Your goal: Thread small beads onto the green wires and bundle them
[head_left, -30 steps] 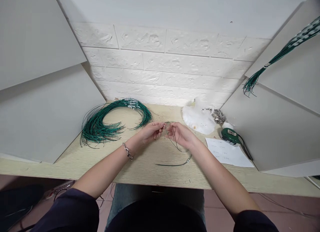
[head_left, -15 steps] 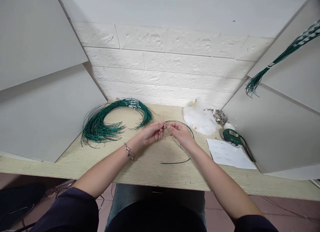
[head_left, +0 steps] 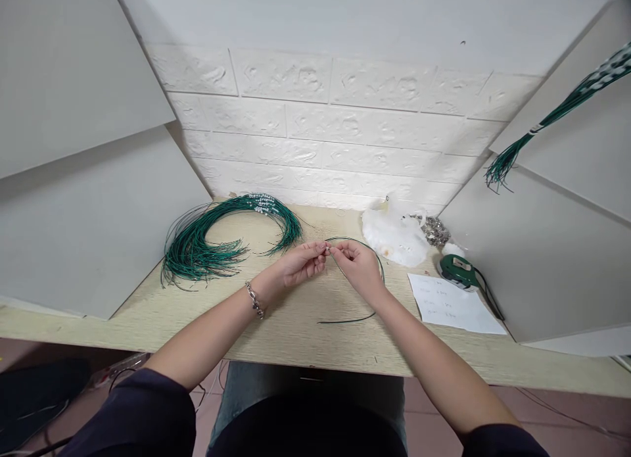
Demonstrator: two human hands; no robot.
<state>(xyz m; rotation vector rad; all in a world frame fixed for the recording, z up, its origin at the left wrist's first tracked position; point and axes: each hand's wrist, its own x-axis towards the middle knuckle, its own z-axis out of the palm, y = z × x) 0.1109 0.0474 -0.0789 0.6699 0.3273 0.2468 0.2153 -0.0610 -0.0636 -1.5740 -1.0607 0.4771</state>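
Above the middle of the table, my left hand [head_left: 303,263] and my right hand [head_left: 359,267] meet fingertip to fingertip, both closed in a pinch. A tiny pale bead [head_left: 327,248] shows between the left thumb and forefinger. The right fingers grip a thin dark green cord right beside it; whether the cord passes through the bead is too small to tell. The cord [head_left: 348,321] curves behind my right hand and under the forearm, and one end lies on the table. A silver chain bracelet [head_left: 255,300] is on my left wrist.
Left lies a curved bundle of green cords [head_left: 202,256] with white beads. At the right are a white plastic bag [head_left: 394,237], small shiny metal pieces [head_left: 436,231], a green tape measure [head_left: 457,271] and a written paper [head_left: 451,306]. Another cord bundle [head_left: 557,112] hangs upper right.
My hands stay almost in place, with the right fingers shifting slightly at the bead. A stretch of cord that hung below the right hand has been drawn away, and the loop lies differently.
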